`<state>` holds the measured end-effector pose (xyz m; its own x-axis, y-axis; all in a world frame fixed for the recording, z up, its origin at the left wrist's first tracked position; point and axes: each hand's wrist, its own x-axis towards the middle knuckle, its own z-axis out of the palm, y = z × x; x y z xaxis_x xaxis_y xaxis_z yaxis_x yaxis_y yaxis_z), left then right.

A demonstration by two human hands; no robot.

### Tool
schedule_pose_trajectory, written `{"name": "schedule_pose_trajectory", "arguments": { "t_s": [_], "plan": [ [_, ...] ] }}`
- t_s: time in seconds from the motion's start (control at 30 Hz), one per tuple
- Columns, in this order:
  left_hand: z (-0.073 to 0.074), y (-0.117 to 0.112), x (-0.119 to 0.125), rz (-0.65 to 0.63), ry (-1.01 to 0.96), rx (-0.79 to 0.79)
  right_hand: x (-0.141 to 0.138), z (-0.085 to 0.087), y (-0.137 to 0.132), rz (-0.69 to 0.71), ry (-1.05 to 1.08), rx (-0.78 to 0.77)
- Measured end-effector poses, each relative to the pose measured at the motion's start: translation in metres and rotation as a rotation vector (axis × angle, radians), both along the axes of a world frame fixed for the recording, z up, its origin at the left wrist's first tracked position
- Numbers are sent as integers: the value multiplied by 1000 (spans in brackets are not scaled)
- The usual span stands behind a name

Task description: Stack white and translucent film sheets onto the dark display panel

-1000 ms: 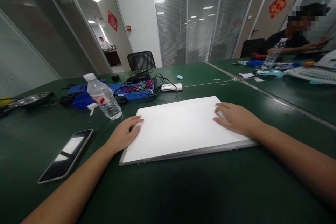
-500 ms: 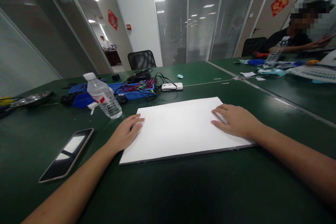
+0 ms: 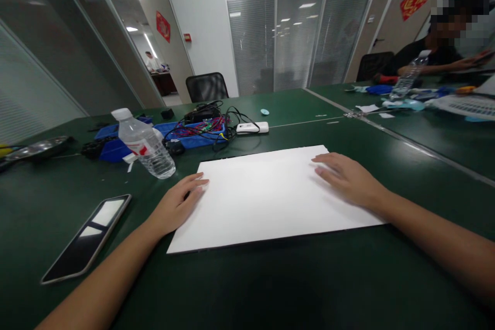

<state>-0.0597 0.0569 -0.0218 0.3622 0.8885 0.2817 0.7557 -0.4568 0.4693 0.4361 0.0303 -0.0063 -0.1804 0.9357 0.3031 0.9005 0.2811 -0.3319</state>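
A flat white board (image 3: 266, 198) lies on the dark green table (image 3: 270, 289) in front of me. My left hand (image 3: 176, 205) rests at its left edge, fingers stretched out and touching the far left corner. My right hand (image 3: 346, 178) lies flat on the board's right side, fingers spread toward the far right corner. Neither hand holds anything.
A phone (image 3: 87, 237) lies face up at the left. A water bottle (image 3: 142, 143) stands tilted behind my left hand, with blue trays and tangled wires (image 3: 201, 128) beyond. A white device (image 3: 252, 127) sits behind the board. A person (image 3: 433, 54) sits at the far right.
The white board has slid toward me and now lies flat, its dark front edge no longer showing. Both hands stayed on its sides; the view shifted slightly.
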Motion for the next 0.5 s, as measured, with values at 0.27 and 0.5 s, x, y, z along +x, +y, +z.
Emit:
{"name": "schedule_pose_trajectory", "arguments": {
  "t_s": [0.27,0.5],
  "plan": [
    [-5,-6,-1,106,43,-56,54,-15,26,-303,310,6],
    [-8,-10,-3,160,79,-71,53,-18,26,-281,360,-33]
  ]
}}
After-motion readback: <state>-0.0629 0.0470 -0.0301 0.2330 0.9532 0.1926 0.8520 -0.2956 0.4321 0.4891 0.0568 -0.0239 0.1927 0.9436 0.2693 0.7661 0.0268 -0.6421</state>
